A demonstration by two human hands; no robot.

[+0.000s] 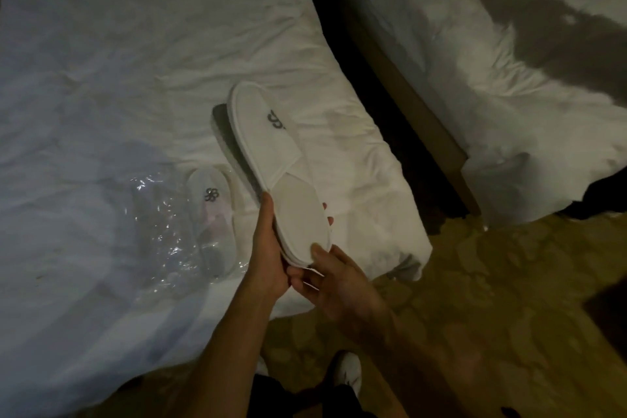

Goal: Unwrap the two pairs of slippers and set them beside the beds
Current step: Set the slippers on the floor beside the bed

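An unwrapped pair (268,159) of flat white slippers is held stacked, one against the other, above the near right corner of the left bed (118,61). The left hand (268,248) is closed around the heel end, thumb along the left edge, fingertips showing past the right edge. The right hand (325,278) is half closed at the heel tip, thumb pressed on the top insole, fingers apparently under the stack; whether they are parting the two slippers cannot be told. A second pair (212,214) lies sealed in clear wrap (159,231) on the bed near its foot edge, just left of the held pair. The right bed (492,44) is well apart across a dark gap; patterned floor (475,281) lies below. Handling, judged: slippers are very light, thin and floppy, with a soft fabric upper and a thin foam-like sole, so bending is expected if held by one end only. A pinch at the heel across the sole edges is adequate; for separation, a thumb slid between the soles at the heel is likely easiest. Nothing fragile; they can be dropped flat onto the floor. The wrap looks slick and crinkly, so tearing at a seam or open end is advised rather than pulling on the slippers through the film. Progress, judged: one pair unwrapped, not yet placed; the other not yet opened.
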